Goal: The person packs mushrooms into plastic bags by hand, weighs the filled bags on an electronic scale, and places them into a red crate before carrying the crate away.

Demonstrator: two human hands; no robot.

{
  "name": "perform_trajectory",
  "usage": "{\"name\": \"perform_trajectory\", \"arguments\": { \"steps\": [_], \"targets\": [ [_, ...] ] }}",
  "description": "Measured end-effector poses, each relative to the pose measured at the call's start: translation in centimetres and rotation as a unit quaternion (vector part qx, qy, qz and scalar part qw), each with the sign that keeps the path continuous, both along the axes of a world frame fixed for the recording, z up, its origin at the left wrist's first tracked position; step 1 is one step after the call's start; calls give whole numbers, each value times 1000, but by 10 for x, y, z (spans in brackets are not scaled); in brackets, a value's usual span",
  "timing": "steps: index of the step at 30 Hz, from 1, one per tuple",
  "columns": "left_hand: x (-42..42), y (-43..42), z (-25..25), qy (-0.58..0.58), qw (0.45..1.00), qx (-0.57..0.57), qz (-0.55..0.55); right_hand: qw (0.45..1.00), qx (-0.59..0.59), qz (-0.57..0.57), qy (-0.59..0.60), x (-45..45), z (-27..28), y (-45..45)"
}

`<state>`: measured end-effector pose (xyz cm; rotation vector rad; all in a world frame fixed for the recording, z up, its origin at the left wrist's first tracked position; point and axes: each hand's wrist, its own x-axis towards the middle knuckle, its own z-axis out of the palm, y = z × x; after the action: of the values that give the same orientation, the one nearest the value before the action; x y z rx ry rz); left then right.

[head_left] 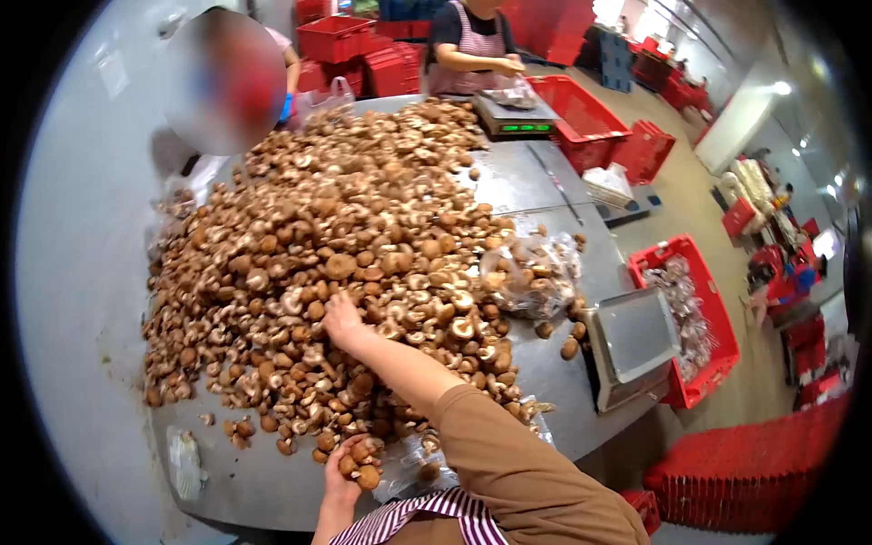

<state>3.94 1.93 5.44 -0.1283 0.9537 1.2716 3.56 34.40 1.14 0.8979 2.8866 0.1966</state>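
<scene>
The mushrooms [381, 263] lie in a broad, loose heap over much of the grey metal counter [568, 409], with a few strays along its near edge. By far the larger share in view is unbagged. The left hand [342, 480], low at the near edge of the heap, has its grip curled round a small cluster of mushrooms. The right hand [343, 320] reaches into the middle of the heap, fingers down among the caps; whether its grip pinches one cannot be told. Clear plastic film [411, 468] lies just beside the left hand, partly under mushrooms. To the right of the heap, a clear bag [534, 272] holds a quantity of mushrooms, with several loose ones next to it; whether it is sealed cannot be told. Beyond it stands a scale [639, 336], and past that a red crate [724, 352] contains numerous filled bags [683, 313], judged to be finished portions. At the far end, a co-worker [470, 50] handles a bag at a second scale [520, 127], its display lit green. Judged by the loose quantity, the sorting and bagging is well short of complete.
</scene>
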Motion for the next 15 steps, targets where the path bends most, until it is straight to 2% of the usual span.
{"name": "perform_trajectory", "arguments": {
  "steps": [1,3,5,6,7,8,9,10,11,13,15],
  "targets": [
    [-2,-3,-9,12,1000,-13,4,999,0,-30,-12,-6,-16,2],
    [2,-2,-16,4,1000,-6,26,995,-23,-30,91,7,-16,0],
    [2,4,-13,9,999,-18,40,982,-118,-85,122,22,27,-11],
    [2,8,-14,8,999,-21,46,954,-188,-106,210,34,45,-17],
    [-1,11,-18,42,998,-41,36,940,-232,-113,222,38,57,-18],
    [-1,19,-13,66,997,-13,37,920,-273,-113,255,40,54,-23],
    [-7,27,-5,49,999,-1,6,900,-369,-117,201,49,74,-31],
    [-16,34,-4,33,999,11,-22,887,-387,-99,230,62,83,-49],
    [-31,34,-19,35,994,89,-51,873,-406,-80,258,74,91,-68],
    [-31,45,-7,113,993,41,-23,859,-425,-19,285,90,88,-98],
    [-30,52,-9,111,993,40,16,833,-392,69,384,101,72,-123]
  ]
}}
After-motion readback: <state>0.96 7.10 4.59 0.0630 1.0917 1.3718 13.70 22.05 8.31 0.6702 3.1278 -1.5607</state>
